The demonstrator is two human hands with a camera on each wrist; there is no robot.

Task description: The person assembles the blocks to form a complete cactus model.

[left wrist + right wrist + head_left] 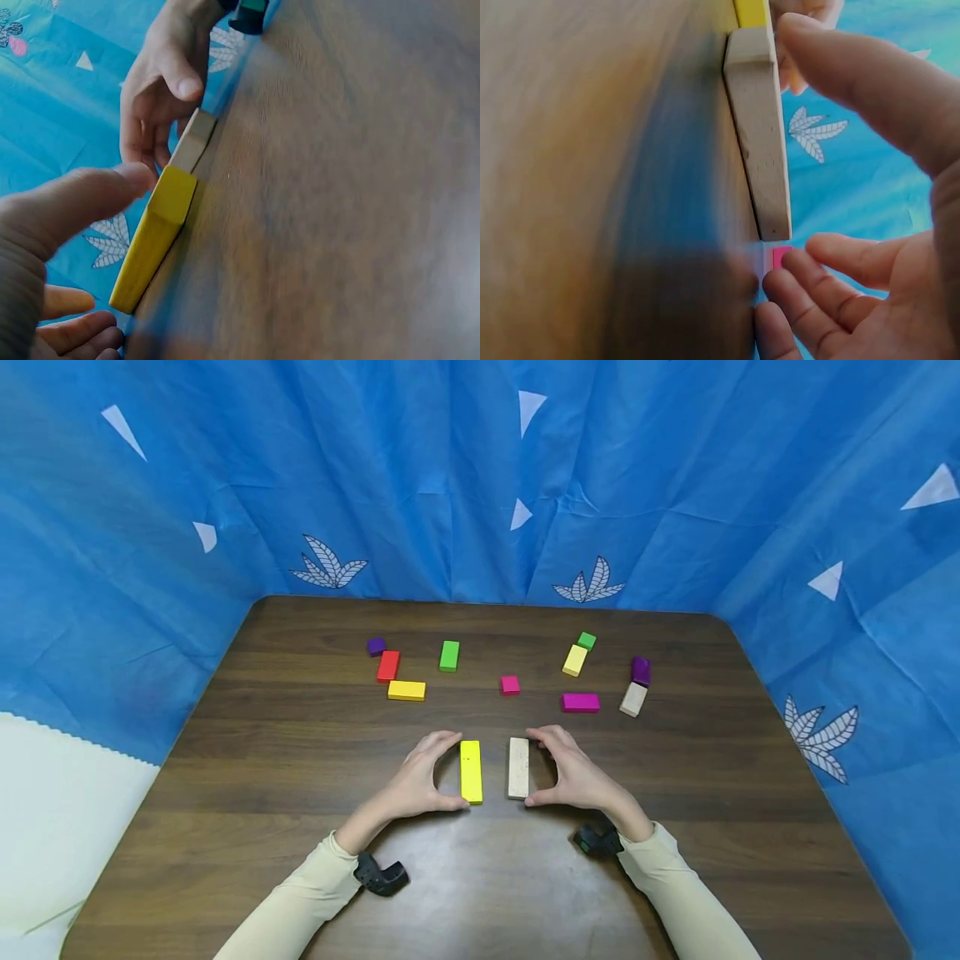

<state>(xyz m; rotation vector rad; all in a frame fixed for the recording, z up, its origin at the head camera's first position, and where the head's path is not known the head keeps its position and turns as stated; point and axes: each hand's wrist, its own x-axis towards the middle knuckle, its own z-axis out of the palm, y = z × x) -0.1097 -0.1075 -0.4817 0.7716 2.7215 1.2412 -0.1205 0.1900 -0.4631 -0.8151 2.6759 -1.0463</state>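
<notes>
A bright yellow block [471, 772] lies lengthwise on the table, a little to the left of a pale unpainted wooden block [518, 767], with a gap between them. Around the yellow block curves my left hand [420, 781], its thumb near the close end and its fingers near the far end. In the left wrist view the thumb [90, 199] stands beside the block and the fingers show no grip. My right hand [573, 777] spans the pale block likewise. Its thumb [855, 64] and loosely spread fingers lie close to the ends; any contact is unclear.
Farther back on the brown table [337, 760] lie several small blocks, among them a red block [387, 666], a yellow block [407, 691], a green block [449, 656], a pink block [510, 685] and a magenta block [581, 702]. A blue curtain [480, 485] hangs behind.
</notes>
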